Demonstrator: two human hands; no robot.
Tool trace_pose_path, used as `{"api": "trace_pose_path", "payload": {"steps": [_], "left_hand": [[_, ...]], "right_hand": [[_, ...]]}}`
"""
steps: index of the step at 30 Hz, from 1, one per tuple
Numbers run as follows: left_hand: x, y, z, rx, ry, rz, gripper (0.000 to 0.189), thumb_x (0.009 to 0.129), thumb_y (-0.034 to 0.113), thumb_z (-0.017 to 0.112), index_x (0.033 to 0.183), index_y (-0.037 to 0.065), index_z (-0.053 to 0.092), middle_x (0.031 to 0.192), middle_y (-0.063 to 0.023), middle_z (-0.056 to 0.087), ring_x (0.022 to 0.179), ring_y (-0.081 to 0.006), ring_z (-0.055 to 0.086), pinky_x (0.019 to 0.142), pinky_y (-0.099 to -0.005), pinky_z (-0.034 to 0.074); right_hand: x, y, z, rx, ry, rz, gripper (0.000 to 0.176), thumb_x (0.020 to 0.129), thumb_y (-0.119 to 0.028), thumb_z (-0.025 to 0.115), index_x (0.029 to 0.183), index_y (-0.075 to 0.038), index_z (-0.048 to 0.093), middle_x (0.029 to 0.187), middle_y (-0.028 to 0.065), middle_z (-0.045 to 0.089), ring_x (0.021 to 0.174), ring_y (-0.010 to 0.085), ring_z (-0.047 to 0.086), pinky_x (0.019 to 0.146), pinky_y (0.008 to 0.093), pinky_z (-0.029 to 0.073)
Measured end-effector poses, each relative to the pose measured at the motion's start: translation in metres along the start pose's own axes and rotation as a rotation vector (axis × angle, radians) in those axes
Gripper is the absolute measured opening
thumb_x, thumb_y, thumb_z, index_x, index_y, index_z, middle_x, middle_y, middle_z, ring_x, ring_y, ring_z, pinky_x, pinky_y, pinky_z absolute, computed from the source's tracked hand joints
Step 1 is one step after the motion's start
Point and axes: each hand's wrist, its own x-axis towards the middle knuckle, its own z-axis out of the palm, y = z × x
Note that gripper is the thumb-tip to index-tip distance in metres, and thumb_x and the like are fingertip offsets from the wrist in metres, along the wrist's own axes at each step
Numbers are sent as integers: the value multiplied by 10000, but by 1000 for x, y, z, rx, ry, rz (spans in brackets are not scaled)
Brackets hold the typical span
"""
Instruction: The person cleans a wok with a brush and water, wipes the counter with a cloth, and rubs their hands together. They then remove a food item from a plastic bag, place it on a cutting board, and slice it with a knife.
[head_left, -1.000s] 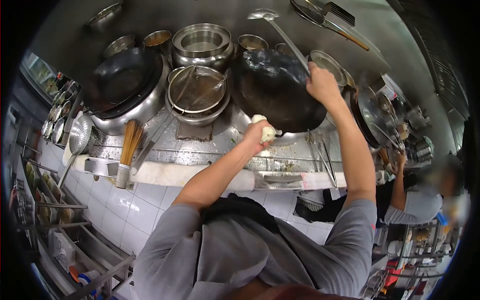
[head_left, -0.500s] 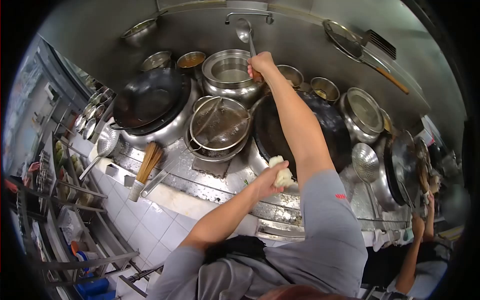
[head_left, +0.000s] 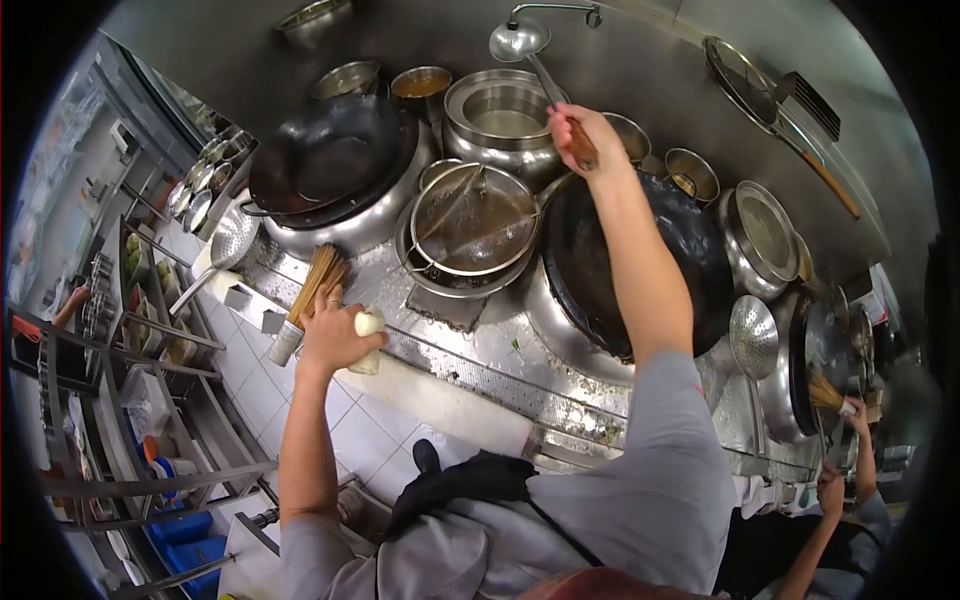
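Right hand [head_left: 580, 140] is gripping the ladle [head_left: 521, 43] by its wooden handle, fingers curling firmly round; ladle bowl is sitting up by the faucet [head_left: 560, 9], beyond the water pot [head_left: 515, 152]. Left hand [head_left: 340, 335] is pinching a white cloth [head_left: 368, 342] on its thumb side, fingers lying over the bamboo brush [head_left: 320, 280] at the left part of the counter edge [head_left: 440, 398]. Whether those fingertips are actually closing on the brush is hard to tell, since the hand is hiding part of it.

Risks: left hand is minding two things, so clamping on the brush could be loosening the thumb and letting the cloth drop. Brush handle is jutting past the counter edge; a nudge or a half grip could be sending it onto the floor tiles [head_left: 345, 440]. Ladle bowl is sitting close enough to the faucet that a careless lift could be knocking the spout. Right forearm is crossing over the wok [head_left: 700, 255]; if the metal is running hot, a dipping elbow could be getting burned.
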Motion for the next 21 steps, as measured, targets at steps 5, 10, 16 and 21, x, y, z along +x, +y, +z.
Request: {"api": "trace_pose_path", "payload": {"steps": [5, 10, 16, 21], "left_hand": [[-5, -31, 8, -280, -245, -4, 658, 614, 552, 702, 1070, 78, 698, 1141, -253, 615, 999, -408, 625, 883, -470, 490], [-38, -27, -19, -897, -430, -80, 509, 686, 345, 759, 1051, 3, 669, 921, -143, 689, 820, -233, 671, 739, -344, 527], [-78, -27, 7, -1601, -463, -193, 473, 835, 298, 741, 1150, -22, 595, 962, -92, 683, 839, -178, 669, 732, -314, 548], [-82, -10, 23, -1759, -318, -250, 373, 882, 269, 671, 1109, -18, 599, 914, -92, 677, 780, -169, 667, 683, -304, 551]], "right_hand": [[-16, 0, 1, -755, 382, -96, 114, 907, -69, 598, 815, -19, 553, 653, 50, 555, 494, 126, 535, 394, 272, 452], [35, 26, -7, -1248, 553, -12, 148, 843, -7, 613, 711, 9, 547, 588, 103, 562, 421, 195, 524, 372, 346, 434], [83, 41, -40, -348, 162, 260, 165, 783, 6, 545, 619, 9, 550, 547, 101, 539, 429, 205, 512, 440, 299, 483], [53, 73, -41, 739, 128, -23, 113, 792, 29, 523, 713, -13, 455, 667, 58, 507, 520, 157, 529, 446, 225, 496]]}}
